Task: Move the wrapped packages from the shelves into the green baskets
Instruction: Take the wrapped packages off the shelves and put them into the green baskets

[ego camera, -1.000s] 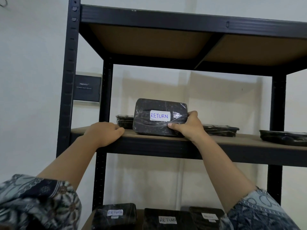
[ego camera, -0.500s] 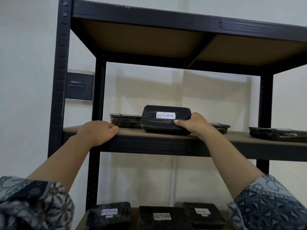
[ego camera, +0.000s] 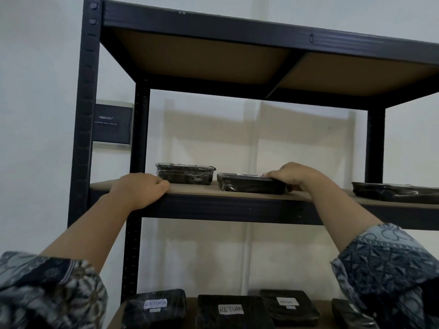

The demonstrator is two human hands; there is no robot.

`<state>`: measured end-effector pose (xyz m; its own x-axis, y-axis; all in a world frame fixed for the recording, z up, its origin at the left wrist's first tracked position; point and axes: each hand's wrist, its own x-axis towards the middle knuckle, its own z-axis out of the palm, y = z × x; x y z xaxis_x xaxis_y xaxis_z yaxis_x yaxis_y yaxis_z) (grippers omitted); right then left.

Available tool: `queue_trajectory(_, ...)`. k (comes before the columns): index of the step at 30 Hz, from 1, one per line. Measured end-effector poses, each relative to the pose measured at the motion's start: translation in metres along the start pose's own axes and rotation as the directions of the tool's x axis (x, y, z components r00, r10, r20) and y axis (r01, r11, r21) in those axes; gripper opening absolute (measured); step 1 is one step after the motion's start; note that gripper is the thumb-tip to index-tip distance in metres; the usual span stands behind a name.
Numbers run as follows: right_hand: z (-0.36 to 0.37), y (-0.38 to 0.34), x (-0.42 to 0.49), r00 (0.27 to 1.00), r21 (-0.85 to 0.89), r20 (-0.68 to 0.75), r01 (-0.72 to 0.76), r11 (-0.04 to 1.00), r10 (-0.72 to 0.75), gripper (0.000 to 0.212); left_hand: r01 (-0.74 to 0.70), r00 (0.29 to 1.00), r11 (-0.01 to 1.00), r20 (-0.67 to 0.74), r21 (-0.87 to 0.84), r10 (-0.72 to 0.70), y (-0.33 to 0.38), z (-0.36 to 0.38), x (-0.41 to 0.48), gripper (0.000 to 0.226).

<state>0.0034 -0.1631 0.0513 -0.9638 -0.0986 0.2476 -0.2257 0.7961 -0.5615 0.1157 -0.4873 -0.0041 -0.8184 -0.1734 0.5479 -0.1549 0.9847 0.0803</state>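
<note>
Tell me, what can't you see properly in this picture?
All in the head view:
Label on the package under the right hand: seen edge-on, unreadable.
Far-right package on the middle shelf: cut off by the frame edge.
Bottom-right package: partly hidden by the right sleeve.
Small print on the wall box: too small.
Green baskets: out of frame.

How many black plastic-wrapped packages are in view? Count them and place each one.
7 black plastic-wrapped packages. Middle shelf: left package, gripped package under the right hand, far-right package. Lower shelf: four packages in a row. Another may hide behind that hand.
</note>
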Motion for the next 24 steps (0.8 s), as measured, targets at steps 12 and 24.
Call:
queue_trajectory(12,0.025,-0.108,0.004,0.961,-0.23,-0.102,0.228,0.946,-0.256,0.06,-0.014,0.996,0.986,0.082,-0.168,0.028,0.001,-0.013,0.003,0.045)
queue_trajectory(24,0.107,-0.179,0.087,0.979,-0.402,0.177,0.162,0.901,-0.097,0.062,0.055,0.998,0.996,0.026,-0.071,-0.053,-0.027,-0.013,-0.006,0.035)
